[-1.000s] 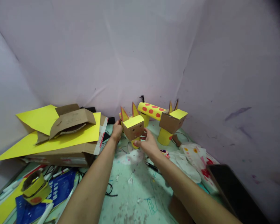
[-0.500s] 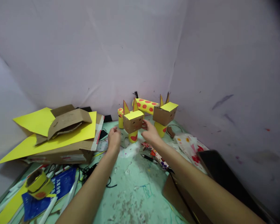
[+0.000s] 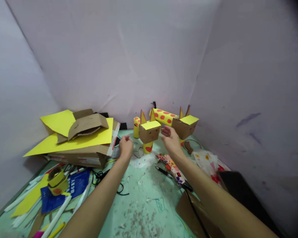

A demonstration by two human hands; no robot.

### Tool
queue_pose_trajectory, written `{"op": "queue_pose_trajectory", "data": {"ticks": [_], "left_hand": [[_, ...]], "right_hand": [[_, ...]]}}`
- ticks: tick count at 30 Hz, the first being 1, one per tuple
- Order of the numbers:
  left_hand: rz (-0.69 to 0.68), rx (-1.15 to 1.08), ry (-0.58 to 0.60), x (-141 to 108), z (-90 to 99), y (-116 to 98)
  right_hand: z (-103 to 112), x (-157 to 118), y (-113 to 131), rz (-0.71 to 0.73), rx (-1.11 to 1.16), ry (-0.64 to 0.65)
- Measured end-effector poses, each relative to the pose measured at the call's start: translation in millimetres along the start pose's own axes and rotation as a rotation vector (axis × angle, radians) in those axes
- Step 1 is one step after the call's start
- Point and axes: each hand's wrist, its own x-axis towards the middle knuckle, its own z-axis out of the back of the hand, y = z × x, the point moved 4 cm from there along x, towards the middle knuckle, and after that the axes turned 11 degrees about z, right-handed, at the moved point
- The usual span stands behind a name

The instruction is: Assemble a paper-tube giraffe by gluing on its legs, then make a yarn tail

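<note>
A cardboard box head (image 3: 149,135) with a yellow top and two pointed ears sits on a yellow tube (image 3: 147,147) bearing a red heart, upright at the back of the table. To its right is my right hand (image 3: 172,140), fingers stretched out close beside the box, holding nothing. On the left side my left hand (image 3: 126,147) hovers a little apart from it, fingers curled in with nothing visible in them. A second box head (image 3: 185,127) with ears stands behind my right hand, which partly hides its base. Between the heads lies a yellow tube with red dots (image 3: 165,116).
Cardboard and yellow sheets (image 3: 89,141) are piled at left. Nearer lie a yellow paper ring (image 3: 57,185), a blue packet (image 3: 76,185), white sticks and black cord (image 3: 99,178). A pen (image 3: 164,172), patterned strip (image 3: 175,170), and dark slab (image 3: 240,195) are at right.
The view has swung left, shifting the scene rightward. My right hand has drawn back from the box head and its fingers have straightened. My left hand is slightly farther from the box head.
</note>
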Motion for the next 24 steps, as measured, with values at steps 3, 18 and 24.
{"op": "queue_pose_trajectory", "data": {"ticks": [3, 18, 24], "left_hand": [[0.007, 0.052, -0.023, 24, -5.5, -5], [-0.075, 0.093, 0.208, 79, -61.2, -4], [-0.083, 0.145, 0.305, 79, -64.1, -2]], "right_hand": [[0, 2, 5, 0.006, 0.063, 0.024], [-28, -17, 10, 0.152, -0.305, 0.102], [-35, -17, 16, 0.146, -0.39, 0.041]]}}
